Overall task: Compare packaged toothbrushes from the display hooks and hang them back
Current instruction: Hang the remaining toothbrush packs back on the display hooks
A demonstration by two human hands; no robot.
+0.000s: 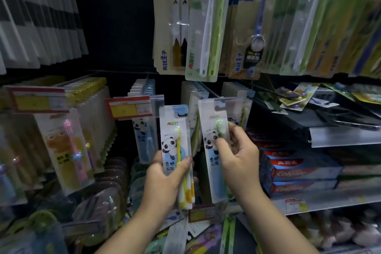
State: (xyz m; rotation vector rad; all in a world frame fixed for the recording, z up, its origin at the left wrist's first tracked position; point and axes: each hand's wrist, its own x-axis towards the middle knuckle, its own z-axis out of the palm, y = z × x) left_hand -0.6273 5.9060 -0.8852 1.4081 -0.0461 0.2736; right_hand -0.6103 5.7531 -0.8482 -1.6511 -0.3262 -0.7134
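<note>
My left hand (165, 173) grips a panda-print pack with a yellow toothbrush (174, 142), held upright in front of the display. My right hand (237, 154) holds a matching panda pack with a green toothbrush (214, 130), thumb pressed on its front. The top of the green pack sits near the end of a display hook (212, 94); I cannot tell whether it hangs on it. The two packs are side by side, a little apart.
More panda packs (142, 130) hang on hooks behind. Price tags (127, 107) stick out at the left. Long adult toothbrush packs (204, 27) hang above. Boxed toothpaste (299, 173) fills the shelf at right. Pink and yellow children's brushes (68, 146) hang far left.
</note>
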